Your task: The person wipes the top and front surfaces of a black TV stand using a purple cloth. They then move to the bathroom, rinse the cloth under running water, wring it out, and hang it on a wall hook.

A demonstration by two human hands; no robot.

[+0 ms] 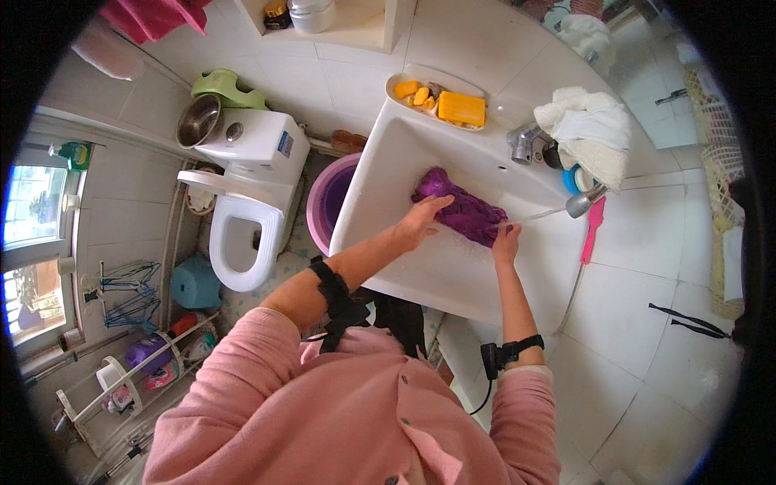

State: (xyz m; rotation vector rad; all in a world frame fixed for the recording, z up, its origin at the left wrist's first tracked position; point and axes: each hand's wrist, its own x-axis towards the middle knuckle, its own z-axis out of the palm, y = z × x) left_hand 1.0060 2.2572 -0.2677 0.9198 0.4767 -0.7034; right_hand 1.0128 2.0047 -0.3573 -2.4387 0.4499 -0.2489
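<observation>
A wet, bunched purple cloth (470, 212) lies in the white washbasin (376, 242). My left hand (422, 219) is against its left part, with some fingers over the fabric; how firmly they grip is unclear. At the right end of the cloth, my right hand (506, 244) pinches the fabric between its fingers. A thin stream of water runs from a metal spout (583, 205) at the basin's right side and meets the cloth near my right hand. The folds hide part of my fingertips.
On the basin's back rim sits a soap dish (439, 120) with orange soap bars (462, 109). A white towel (588, 130) hangs beside the faucet (522, 144). Right of the spout is a pink brush (593, 230). Left of the basin stand a pink tub (320, 188) and a toilet (247, 239).
</observation>
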